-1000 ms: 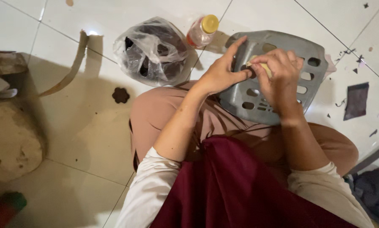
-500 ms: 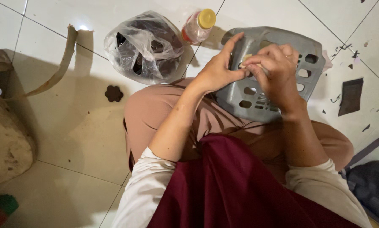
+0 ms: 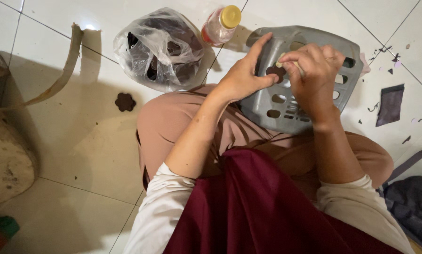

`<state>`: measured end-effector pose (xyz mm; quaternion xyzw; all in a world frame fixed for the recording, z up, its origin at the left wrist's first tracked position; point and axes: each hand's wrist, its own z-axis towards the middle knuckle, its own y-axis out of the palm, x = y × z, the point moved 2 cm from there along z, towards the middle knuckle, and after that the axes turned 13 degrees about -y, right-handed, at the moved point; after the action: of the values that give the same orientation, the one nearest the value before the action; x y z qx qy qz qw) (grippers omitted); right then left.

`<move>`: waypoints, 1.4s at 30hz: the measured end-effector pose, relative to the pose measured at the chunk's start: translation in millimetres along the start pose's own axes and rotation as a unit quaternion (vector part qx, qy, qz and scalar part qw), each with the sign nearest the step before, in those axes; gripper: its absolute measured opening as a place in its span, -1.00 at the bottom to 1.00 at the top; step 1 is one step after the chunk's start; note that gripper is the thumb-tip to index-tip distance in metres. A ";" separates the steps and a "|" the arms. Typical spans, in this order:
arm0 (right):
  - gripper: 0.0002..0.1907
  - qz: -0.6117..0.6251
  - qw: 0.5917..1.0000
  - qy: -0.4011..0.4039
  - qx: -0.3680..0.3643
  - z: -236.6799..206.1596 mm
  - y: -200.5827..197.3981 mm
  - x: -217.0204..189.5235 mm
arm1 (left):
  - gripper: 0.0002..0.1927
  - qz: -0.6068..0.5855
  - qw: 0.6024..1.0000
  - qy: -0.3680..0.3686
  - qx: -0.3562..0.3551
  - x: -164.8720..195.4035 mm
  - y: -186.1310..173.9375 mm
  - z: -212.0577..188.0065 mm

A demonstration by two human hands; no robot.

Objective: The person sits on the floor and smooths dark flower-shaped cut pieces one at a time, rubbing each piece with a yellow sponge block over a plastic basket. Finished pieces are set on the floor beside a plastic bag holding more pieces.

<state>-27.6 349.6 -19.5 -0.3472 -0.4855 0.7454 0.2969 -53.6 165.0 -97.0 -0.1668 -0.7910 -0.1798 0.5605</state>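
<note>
Grey plastic seat [image 3: 309, 101]: propped on my lap at 1 o'clock, holes facing me.
Brown flower piece [image 3: 276, 72]: pinched against the seat by my left hand [image 3: 245, 75].
Right hand [image 3: 314, 77]: curled shut around a pale stick [image 3: 286, 62] touching the piece.
Bottle [image 3: 221, 23]: 12 o'clock, on the floor.
Plastic bag [image 3: 160, 47]: 11 o'clock, beside the bottle.
Loose flower cutout [image 3: 125, 101]: 10 o'clock, on the tile.

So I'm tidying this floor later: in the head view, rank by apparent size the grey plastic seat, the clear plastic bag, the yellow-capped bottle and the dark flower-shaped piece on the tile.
1. grey plastic seat, partly hidden by the hands and closer to the camera
2. clear plastic bag
3. yellow-capped bottle
4. dark flower-shaped piece
</note>
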 end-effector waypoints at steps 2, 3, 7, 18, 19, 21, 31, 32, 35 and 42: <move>-0.96 -0.006 1.000 0.004 -0.001 -8.4 3.8 5.7 | 0.03 -0.005 1.000 0.011 -0.003 -0.9 0.2 1.0; -0.96 -0.011 1.000 0.002 0.006 -12.1 6.6 9.2 | 0.03 -0.008 1.000 0.016 -0.004 -1.5 0.4 1.1; -0.91 0.005 0.999 0.034 0.042 -16.4 20.6 29.0 | 0.04 -0.037 0.999 -0.004 -0.019 -5.0 1.7 3.6; -0.97 0.025 0.999 -0.010 -0.021 1.5 3.8 -5.4 | 0.06 -0.023 1.000 -0.008 -0.003 -5.4 3.7 2.3; -0.97 0.017 1.000 -0.010 -0.014 4.3 3.1 -6.6 | 0.06 -0.021 1.000 -0.002 -0.001 -4.6 3.5 2.4; -0.97 0.011 1.000 -0.010 -0.002 6.9 2.1 -6.6 | 0.06 -0.018 1.000 0.006 0.000 -4.0 3.5 1.9; -0.97 -0.002 0.999 -0.005 0.043 -0.2 9.8 5.9 | 0.06 -0.003 0.999 0.052 -0.004 -7.2 0.7 5.5; -0.98 -0.004 0.999 -0.003 0.048 -0.9 10.7 8.1 | 0.08 0.001 1.000 0.011 -0.010 -8.0 0.6 6.3; -0.98 0.192 0.975 0.064 0.097 -2.9 12.4 24.1 | 0.09 0.016 1.000 -0.006 -0.007 -2.9 0.3 3.5; -0.91 0.575 0.760 0.181 0.244 -17.9 0.4 58.0 | -0.17 0.189 0.973 -0.055 0.117 21.2 -34.3 -18.2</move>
<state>-47.0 404.0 -38.3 -0.6050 0.0663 0.7929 -0.0307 -61.2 127.6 -74.7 -0.2565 -0.7904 0.0328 0.5553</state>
